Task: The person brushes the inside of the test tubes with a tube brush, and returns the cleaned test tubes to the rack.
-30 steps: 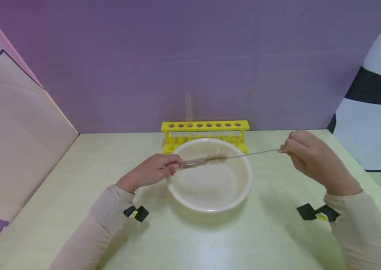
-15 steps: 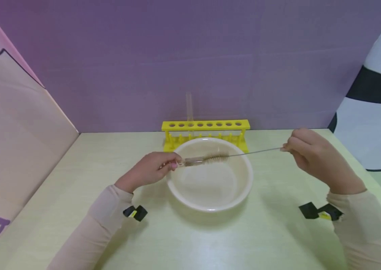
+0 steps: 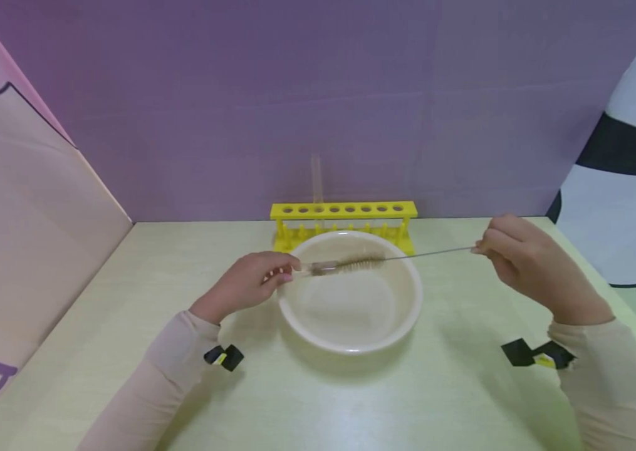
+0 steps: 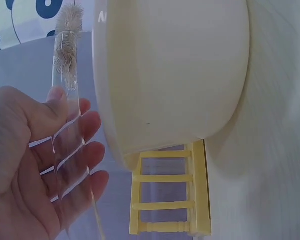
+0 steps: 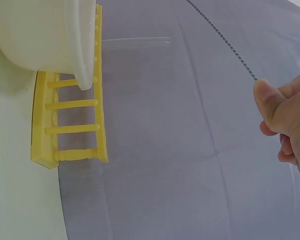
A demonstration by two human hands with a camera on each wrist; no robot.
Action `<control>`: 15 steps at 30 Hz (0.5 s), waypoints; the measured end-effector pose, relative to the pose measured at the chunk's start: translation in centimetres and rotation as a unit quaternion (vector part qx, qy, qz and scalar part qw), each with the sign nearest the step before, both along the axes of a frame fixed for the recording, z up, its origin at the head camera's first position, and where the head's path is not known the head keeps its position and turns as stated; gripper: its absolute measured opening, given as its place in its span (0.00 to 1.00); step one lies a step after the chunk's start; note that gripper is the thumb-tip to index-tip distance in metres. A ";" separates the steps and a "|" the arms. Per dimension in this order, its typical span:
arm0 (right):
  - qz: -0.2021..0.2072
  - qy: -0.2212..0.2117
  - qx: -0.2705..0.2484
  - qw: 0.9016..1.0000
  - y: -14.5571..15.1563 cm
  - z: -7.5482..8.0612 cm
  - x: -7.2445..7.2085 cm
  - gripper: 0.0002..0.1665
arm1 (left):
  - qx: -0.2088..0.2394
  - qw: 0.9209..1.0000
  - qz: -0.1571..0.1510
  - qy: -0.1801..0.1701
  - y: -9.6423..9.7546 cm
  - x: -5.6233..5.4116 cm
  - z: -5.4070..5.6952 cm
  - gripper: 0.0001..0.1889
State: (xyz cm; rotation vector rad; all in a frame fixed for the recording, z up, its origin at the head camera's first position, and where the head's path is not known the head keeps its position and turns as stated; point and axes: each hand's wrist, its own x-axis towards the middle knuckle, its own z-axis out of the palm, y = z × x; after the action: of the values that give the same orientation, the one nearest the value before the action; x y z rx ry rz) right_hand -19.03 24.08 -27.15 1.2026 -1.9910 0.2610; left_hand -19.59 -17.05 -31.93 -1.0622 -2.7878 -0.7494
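My left hand (image 3: 252,279) grips a clear glass test tube (image 4: 65,95) between thumb and fingers, above the left rim of a cream basin (image 3: 351,319). The bristles of a test tube brush (image 3: 359,262) sit partly inside the tube's mouth and partly outside it, as the left wrist view shows. From there the brush's thin twisted wire (image 5: 225,39) runs rightward over the basin. My right hand (image 3: 529,263) pinches the wire near its end with thumb and curled fingers, out past the basin's right side.
Behind the basin stands a yellow test tube rack (image 3: 346,210) with a row of holes, its lower front partly hidden by the basin. Another clear test tube (image 3: 317,178) stands upright in it. A purple backdrop (image 3: 318,100) rises at the far edge of the pale table (image 3: 182,263).
My right hand has shifted slightly rightward with the wire. More of the bristles now show outside the tube's mouth. My left hand has moved a little left, its fingers loosening slightly around the tube.
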 end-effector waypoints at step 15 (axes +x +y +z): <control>-0.026 -0.026 0.006 0.999 1.0 -0.3 0.0 0.28 | 0.018 0.991 0.010 0.134 0.5 0.3 -0.8 0.13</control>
State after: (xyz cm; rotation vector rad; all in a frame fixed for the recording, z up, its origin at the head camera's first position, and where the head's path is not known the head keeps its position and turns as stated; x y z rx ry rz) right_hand -19.01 25.07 -27.48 1.1612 -2.0682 0.2576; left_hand -19.33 -16.51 -32.75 -1.0418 -2.5463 -0.6015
